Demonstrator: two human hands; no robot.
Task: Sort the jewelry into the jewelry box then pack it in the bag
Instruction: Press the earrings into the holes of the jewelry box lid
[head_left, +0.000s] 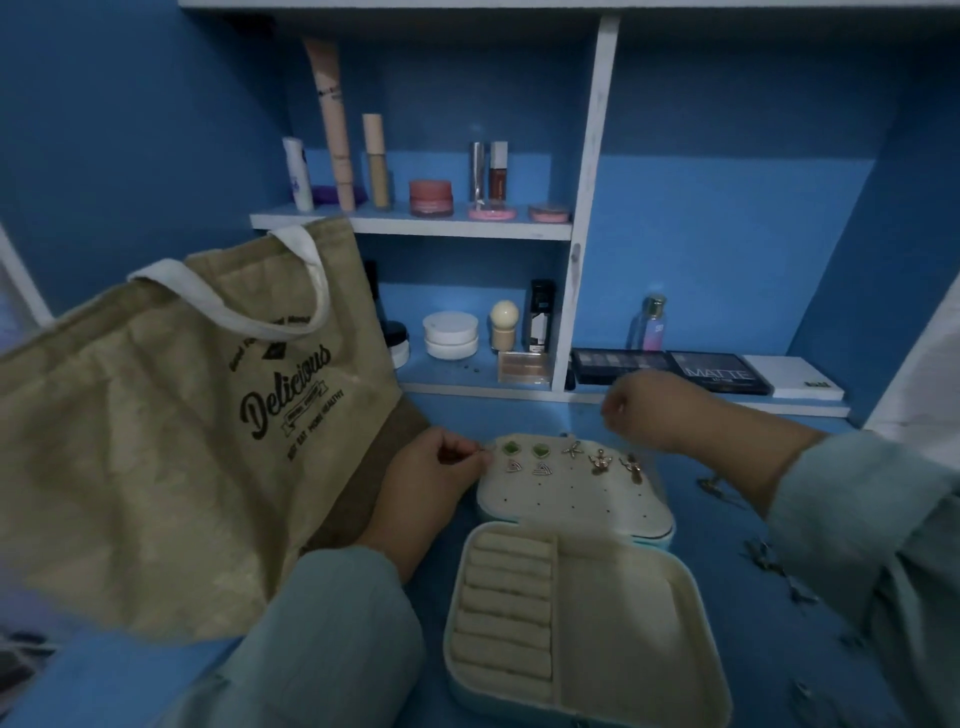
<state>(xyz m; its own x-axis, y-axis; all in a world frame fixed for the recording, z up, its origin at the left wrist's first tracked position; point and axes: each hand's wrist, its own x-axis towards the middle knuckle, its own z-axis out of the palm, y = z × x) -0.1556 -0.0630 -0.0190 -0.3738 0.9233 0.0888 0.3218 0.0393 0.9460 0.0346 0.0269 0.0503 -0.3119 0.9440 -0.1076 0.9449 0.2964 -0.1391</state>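
Box (597, 613): lying open at bottom centre, lid panel (571, 493) above it.
Left hand (431, 483): pinching something small, touching panel's left edge.
Right hand (649, 410): curling above panel's upper right; contents unclear.

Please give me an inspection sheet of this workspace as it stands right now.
Surface: blue table, dimly lit.
Job's things: box open; seven earrings pinned on its lid panel; ring rolls and side compartment look empty. Bag stands at left. Loose jewelry lies right of the box.
Clutter: cosmetics and palettes on the shelves.
Grippers: left hand pinches something small at the panel's left edge; right hand curled above the panel, contents unclear.
Cables: nothing seen.
Surroundings: blue walls, white shelves.
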